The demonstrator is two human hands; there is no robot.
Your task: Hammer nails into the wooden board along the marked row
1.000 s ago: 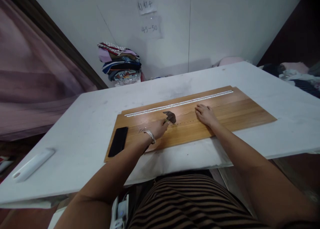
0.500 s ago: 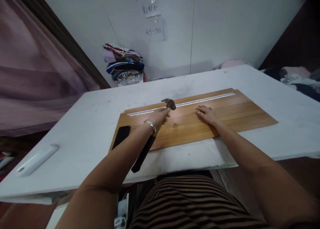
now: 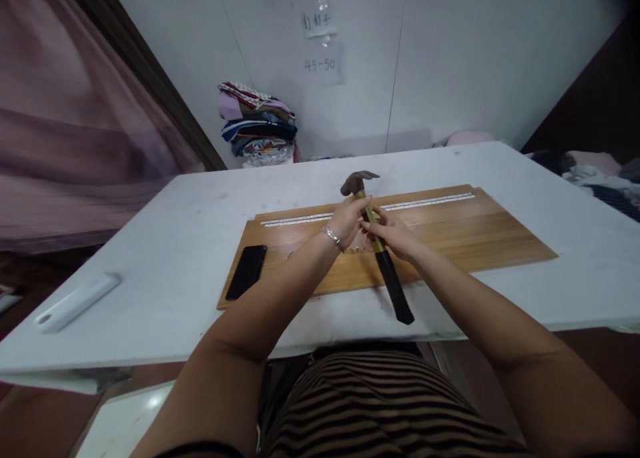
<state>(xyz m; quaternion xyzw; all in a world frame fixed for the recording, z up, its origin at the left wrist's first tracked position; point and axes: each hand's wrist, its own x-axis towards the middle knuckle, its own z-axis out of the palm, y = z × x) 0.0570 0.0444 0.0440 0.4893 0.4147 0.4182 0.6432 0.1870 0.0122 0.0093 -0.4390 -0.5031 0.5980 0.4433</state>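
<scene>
A claw hammer hangs tilted over the wooden board, its dark metal head at the far end and its black grip towards me. My left hand is closed on the shaft just below the head. On the same shaft, slightly lower, the fingers of my right hand are closed too. Small bits that look like nails show on the board below my hands, partly hidden by them. Two white marked strips run along the board's far side.
A black phone lies on the board's left end. A white object with a hole in its end rests on the white table. Folded clothes are stacked at the back wall, below paper notes.
My left hand has swung the hammer up and to the right, turning its head and grip over. My right hand has left the board, moved left and closed on the shaft.
</scene>
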